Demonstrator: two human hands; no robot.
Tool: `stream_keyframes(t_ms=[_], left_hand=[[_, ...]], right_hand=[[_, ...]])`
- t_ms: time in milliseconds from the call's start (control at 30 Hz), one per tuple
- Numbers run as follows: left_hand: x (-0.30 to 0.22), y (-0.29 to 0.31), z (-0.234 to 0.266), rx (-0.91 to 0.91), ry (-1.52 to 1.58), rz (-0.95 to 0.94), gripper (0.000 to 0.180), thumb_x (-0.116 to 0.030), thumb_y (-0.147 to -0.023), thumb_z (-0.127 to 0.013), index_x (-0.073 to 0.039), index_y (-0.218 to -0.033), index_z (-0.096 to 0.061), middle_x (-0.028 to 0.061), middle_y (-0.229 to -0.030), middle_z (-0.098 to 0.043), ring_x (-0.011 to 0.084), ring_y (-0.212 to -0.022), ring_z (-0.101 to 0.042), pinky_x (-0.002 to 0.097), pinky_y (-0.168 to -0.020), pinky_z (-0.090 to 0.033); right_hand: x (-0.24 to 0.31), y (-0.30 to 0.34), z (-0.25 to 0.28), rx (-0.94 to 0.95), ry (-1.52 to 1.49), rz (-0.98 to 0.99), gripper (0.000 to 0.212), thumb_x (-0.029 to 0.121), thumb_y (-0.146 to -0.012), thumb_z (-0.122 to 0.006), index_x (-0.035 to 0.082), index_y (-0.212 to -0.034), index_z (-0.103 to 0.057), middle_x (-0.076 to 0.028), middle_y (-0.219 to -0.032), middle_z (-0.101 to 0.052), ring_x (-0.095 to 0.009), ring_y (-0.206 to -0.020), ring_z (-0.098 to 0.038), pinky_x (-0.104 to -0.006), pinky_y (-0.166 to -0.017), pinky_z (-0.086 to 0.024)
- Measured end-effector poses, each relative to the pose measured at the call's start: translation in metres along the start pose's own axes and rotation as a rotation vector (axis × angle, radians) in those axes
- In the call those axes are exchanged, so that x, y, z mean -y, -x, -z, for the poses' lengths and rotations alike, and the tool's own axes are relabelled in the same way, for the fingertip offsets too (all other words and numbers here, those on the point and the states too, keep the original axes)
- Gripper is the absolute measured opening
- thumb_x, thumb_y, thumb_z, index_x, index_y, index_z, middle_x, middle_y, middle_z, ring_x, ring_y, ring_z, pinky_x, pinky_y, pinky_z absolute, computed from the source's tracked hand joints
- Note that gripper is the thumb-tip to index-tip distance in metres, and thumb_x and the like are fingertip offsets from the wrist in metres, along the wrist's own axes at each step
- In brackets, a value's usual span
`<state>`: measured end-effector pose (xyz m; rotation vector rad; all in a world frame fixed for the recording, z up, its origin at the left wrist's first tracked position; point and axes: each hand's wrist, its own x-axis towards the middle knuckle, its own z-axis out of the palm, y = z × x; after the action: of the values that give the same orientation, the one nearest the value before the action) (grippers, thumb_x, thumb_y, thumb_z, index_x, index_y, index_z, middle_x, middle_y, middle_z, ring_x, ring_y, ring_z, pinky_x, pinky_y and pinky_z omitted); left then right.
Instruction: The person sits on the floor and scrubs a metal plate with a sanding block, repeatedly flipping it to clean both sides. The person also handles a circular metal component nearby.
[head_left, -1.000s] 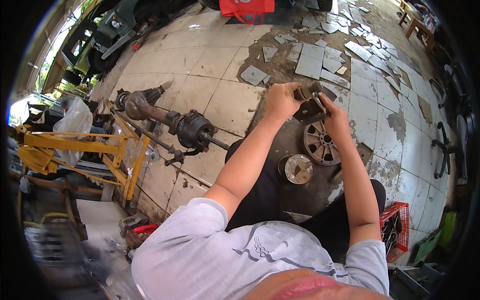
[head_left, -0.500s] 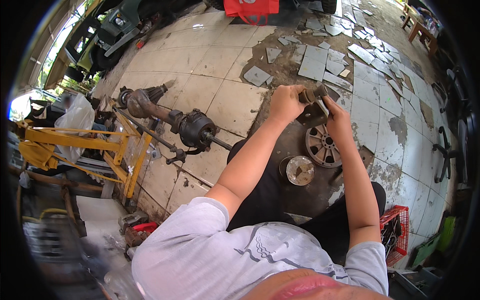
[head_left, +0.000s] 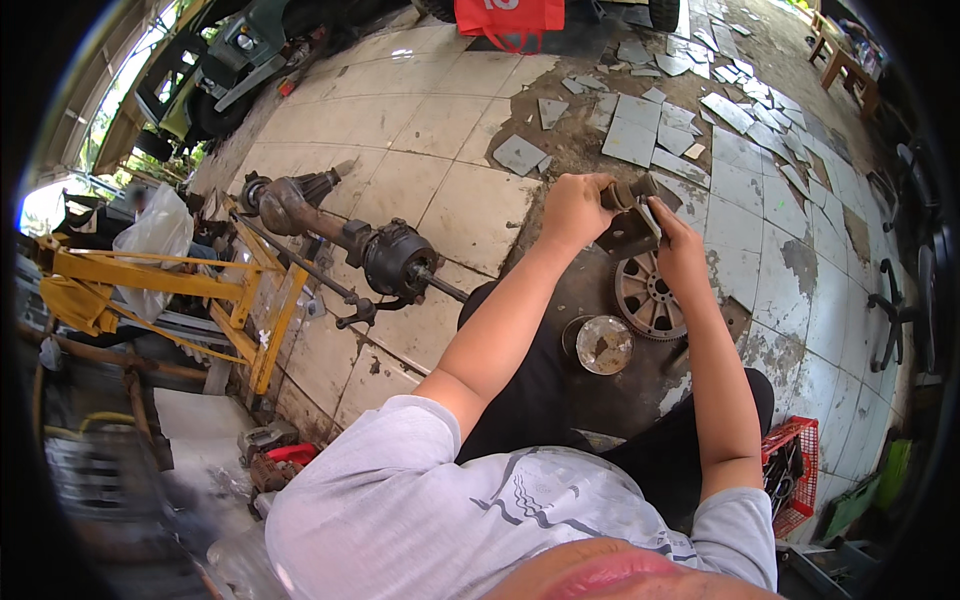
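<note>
Out in front of me, both hands hold up a brown metal bracket (head_left: 629,238) with a flat plate and short round tube ends on top. Closed round its left tube end is my left hand (head_left: 577,212). My right hand (head_left: 682,245) grips the plate's right edge, with its fingers along the side. Beneath the hands a toothed flywheel (head_left: 640,300) lies on the dark floor patch, partly covered by my right forearm. Beside it, nearer to me, stands a round tin (head_left: 605,345) with brownish stuff inside.
A vehicle axle (head_left: 370,250) lies on the tiles to the left, beside a yellow steel frame (head_left: 160,275). Broken tiles (head_left: 630,130) are scattered ahead. A red crate of tools (head_left: 800,470) stands at my right, and a red bag (head_left: 510,18) is at the far end.
The view has shifted very slightly. My hands keep their hold on the bracket, which looks tilted a little differently; nothing else has moved.
</note>
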<state>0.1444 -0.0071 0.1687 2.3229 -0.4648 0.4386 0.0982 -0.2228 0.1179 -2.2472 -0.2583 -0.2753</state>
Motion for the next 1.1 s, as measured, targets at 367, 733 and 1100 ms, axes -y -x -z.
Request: stream_keyframes(t_ms=[367, 733, 1100], left_hand=[[-0.002, 0.001, -0.007, 0.008, 0.069, -0.006, 0.029, -0.022, -0.074, -0.092, -0.010, -0.098, -0.082, 0.0155, -0.087, -0.077, 0.0362, -0.082, -0.075, 0.0402, -0.072, -0.060], [-0.006, 0.002, 0.002, 0.015, 0.027, 0.004, 0.028, -0.021, -0.074, -0.091, -0.011, -0.098, -0.082, 0.0152, -0.086, -0.077, 0.0360, -0.083, -0.075, 0.0401, -0.072, -0.060], [-0.004, -0.002, 0.001, 0.007, 0.069, 0.013, 0.028, -0.027, -0.076, -0.091, -0.011, -0.096, -0.082, 0.0157, -0.084, -0.077, 0.0368, -0.081, -0.075, 0.0412, -0.072, -0.060]], right_hand=[[-0.015, 0.009, -0.003, 0.093, 0.086, -0.200, 0.072, -0.017, -0.081, -0.050, 0.007, -0.147, -0.063, -0.021, -0.143, -0.066, -0.040, -0.130, -0.064, -0.0439, -0.108, -0.053], [0.008, 0.002, -0.001, -0.029, -0.034, 0.017, 0.075, -0.019, -0.079, -0.046, 0.007, -0.148, -0.062, -0.023, -0.142, -0.067, -0.041, -0.131, -0.064, -0.0429, -0.109, -0.052], [0.004, 0.005, -0.004, 0.052, -0.024, -0.116, 0.078, -0.020, -0.075, -0.048, 0.006, -0.147, -0.063, -0.023, -0.143, -0.066, -0.039, -0.133, -0.063, -0.0430, -0.109, -0.052]])
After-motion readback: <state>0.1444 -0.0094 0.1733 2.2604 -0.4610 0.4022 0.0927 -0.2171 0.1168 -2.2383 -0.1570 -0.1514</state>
